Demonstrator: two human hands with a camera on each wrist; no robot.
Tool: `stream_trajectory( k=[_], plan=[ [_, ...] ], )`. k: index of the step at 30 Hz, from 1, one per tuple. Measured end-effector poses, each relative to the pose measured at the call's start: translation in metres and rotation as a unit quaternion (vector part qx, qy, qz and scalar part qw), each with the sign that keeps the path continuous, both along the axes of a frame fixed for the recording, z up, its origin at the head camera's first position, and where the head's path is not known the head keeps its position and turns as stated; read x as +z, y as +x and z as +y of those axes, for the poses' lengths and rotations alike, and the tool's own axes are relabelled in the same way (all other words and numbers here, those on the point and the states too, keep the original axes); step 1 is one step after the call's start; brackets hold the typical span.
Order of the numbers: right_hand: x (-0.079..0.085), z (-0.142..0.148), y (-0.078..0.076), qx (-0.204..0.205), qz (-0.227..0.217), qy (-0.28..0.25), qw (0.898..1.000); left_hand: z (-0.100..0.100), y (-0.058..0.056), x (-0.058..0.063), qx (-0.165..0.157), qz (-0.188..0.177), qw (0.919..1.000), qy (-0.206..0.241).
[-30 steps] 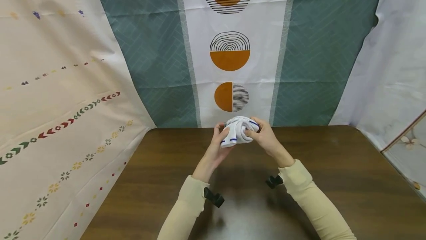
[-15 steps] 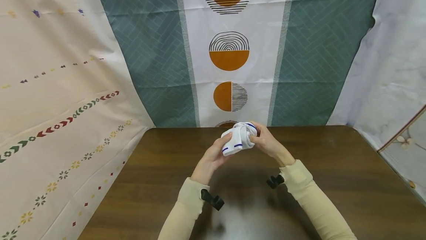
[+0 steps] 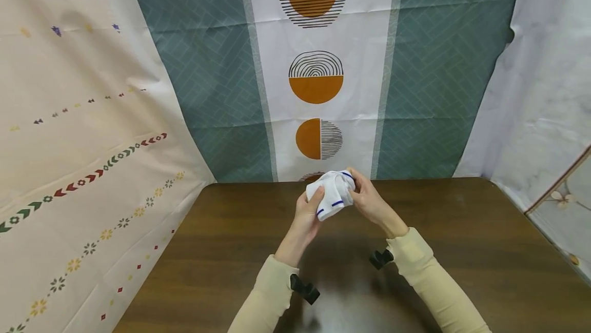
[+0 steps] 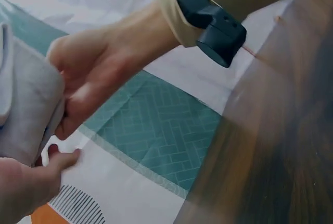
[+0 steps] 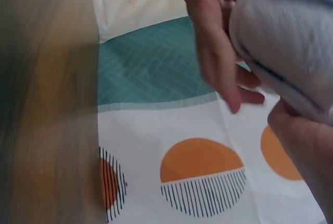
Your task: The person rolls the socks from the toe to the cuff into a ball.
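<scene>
Both hands hold up a bundled white cloth (image 3: 329, 195) with dark blue stripes, above the far part of the table. My left hand (image 3: 308, 216) grips its left side, thumb lying across the front and fingers behind. At the right edge, my right hand (image 3: 368, 200) pinches the cloth between thumb and fingers. The left wrist view shows the folded cloth (image 4: 31, 96) between the two hands. In the right wrist view the thick rounded fold of the cloth (image 5: 286, 47) shows a dark stripe along its lower edge; fingers behind it are partly hidden.
A brown wooden table (image 3: 221, 251) lies under the hands. A green and white patterned curtain (image 3: 221, 92) hangs behind its far edge. Pale cloths hang on the left (image 3: 92, 179) and right (image 3: 545, 97). Each wrist bears a small black camera (image 3: 304, 289).
The bundle has been tilted and turned, its striped left end swinging down and toward the middle. My left hand's thumb has shifted up onto its front; my right hand keeps its pinch.
</scene>
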State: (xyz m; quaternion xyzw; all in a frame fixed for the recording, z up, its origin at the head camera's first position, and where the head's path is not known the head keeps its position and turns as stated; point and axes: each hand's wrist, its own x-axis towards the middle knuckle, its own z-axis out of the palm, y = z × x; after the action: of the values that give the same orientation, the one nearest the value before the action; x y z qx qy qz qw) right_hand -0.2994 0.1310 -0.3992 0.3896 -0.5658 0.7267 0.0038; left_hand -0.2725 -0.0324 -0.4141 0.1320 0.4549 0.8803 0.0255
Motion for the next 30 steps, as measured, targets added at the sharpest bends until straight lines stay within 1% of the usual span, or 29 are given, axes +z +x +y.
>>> stream_trajectory(
  k=[2, 4, 7, 9, 11, 12, 15, 16, 17, 18, 19, 20, 21, 22, 23, 24, 26, 27, 28, 30],
  plan=[
    [0.002, -0.006, 0.001, -0.041, -0.009, -0.011, 0.999, 0.003, -0.001, 0.0, 0.035, 0.02, 0.9992, 0.007],
    [0.003, -0.013, 0.003, -0.087, -0.018, -0.024, 0.996, 0.006, -0.002, 0.0, 0.062, 0.038, 0.9973, 0.01],
    [0.003, -0.023, 0.006, -0.161, -0.035, -0.039, 0.986, 0.007, -0.004, -0.001, 0.086, 0.06, 0.9944, 0.013],
    [0.005, -0.029, 0.012, -0.213, -0.042, -0.042, 0.975, 0.006, -0.006, -0.001, 0.094, 0.071, 0.993, 0.007],
    [0.009, -0.035, 0.019, -0.276, -0.031, -0.033, 0.96, 0.006, -0.009, -0.002, 0.099, 0.084, 0.9915, -0.002],
    [0.012, -0.039, 0.023, -0.31, -0.021, -0.028, 0.95, 0.006, -0.01, -0.002, 0.103, 0.09, 0.9906, -0.007],
    [0.018, -0.048, 0.031, -0.407, 0.012, -0.007, 0.913, 0.006, -0.014, -0.001, 0.117, 0.106, 0.9872, -0.023],
    [0.018, -0.049, 0.032, -0.423, 0.02, -0.003, 0.906, 0.006, -0.015, -0.001, 0.124, 0.112, 0.9854, -0.029],
    [0.019, -0.05, 0.032, -0.427, 0.021, -0.006, 0.904, 0.006, -0.017, -0.001, 0.134, 0.117, 0.9834, -0.037],
    [0.019, -0.049, 0.031, -0.423, 0.022, -0.01, 0.906, 0.005, -0.018, -0.001, 0.145, 0.123, 0.9805, -0.049],
    [0.018, -0.047, 0.028, -0.406, 0.017, -0.017, 0.913, 0.005, -0.019, 0.0, 0.156, 0.13, 0.9772, -0.064],
    [0.016, -0.043, 0.024, -0.374, 0.012, -0.032, 0.927, 0.004, -0.02, 0.0, 0.168, 0.134, 0.9731, -0.082],
    [0.014, -0.039, 0.019, -0.331, 0.003, -0.049, 0.942, 0.003, -0.021, 0.001, 0.18, 0.14, 0.9683, -0.102],
    [0.011, -0.034, 0.015, -0.279, -0.007, -0.071, 0.957, 0.002, -0.022, 0.001, 0.19, 0.143, 0.9639, -0.12],
    [0.008, -0.029, 0.01, -0.229, -0.015, -0.089, 0.969, 0.001, -0.022, 0.002, 0.198, 0.145, 0.9597, -0.137],
    [0.004, -0.024, 0.006, -0.177, -0.024, -0.103, 0.978, 0.001, -0.022, 0.002, 0.206, 0.148, 0.9552, -0.153],
    [-0.002, -0.014, -0.002, -0.088, -0.035, -0.118, 0.988, 0.0, -0.021, 0.004, 0.218, 0.149, 0.949, -0.173],
    [-0.002, -0.01, -0.004, -0.062, -0.04, -0.112, 0.991, 0.0, -0.021, 0.004, 0.221, 0.149, 0.9476, -0.175],
    [-0.003, -0.007, -0.006, -0.051, -0.039, -0.093, 0.994, 0.0, -0.021, 0.005, 0.224, 0.148, 0.9472, -0.175],
    [-0.001, -0.004, -0.01, -0.051, -0.038, -0.046, 0.997, 0.0, -0.02, 0.006, 0.231, 0.143, 0.9477, -0.168]
  ],
)
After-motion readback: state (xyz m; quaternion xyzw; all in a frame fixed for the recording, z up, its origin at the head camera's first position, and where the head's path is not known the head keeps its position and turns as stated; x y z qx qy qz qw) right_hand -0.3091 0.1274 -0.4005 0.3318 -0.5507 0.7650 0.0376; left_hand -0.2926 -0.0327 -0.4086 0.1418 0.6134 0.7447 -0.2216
